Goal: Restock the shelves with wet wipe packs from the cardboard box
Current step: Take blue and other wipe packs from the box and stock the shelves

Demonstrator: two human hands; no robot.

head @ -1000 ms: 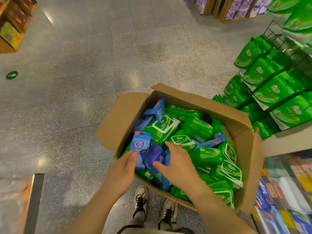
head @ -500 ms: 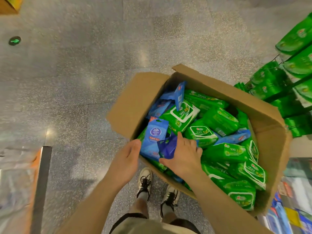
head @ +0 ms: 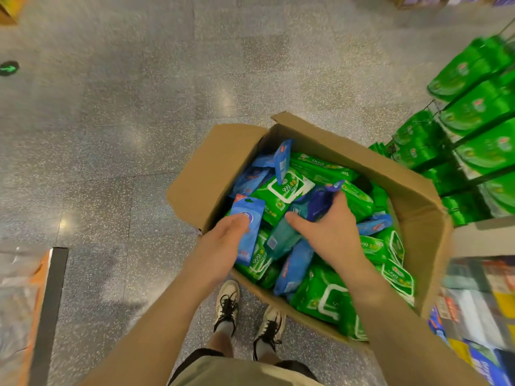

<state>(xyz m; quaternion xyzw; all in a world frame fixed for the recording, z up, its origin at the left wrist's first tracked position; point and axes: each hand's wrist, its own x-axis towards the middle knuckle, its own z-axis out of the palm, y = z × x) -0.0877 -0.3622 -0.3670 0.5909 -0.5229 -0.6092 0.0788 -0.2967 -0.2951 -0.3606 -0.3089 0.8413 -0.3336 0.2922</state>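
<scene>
Reaching into the open cardboard box [head: 412, 207] on the speckled floor [head: 111, 135], the left hand [head: 223, 246] grips a flat light-blue wipe pack [head: 248, 229] with a round white logo, while the right hand [head: 331, 232] holds a dark-blue pack [head: 320, 201]. Around them the box is heaped with glossy green wipe packs [head: 287, 190] bearing white-framed labels, and similar green packs [head: 479, 107] line the shelves [head: 485, 232] to the right.

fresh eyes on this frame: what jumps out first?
The open cardboard box on the speckled floor, piled with green and blue wet wipe packs. Over its near side, the left hand holds a light blue pack and the right hand has a grip on a dark blue pack. At far right, shelves of green packs.
</scene>
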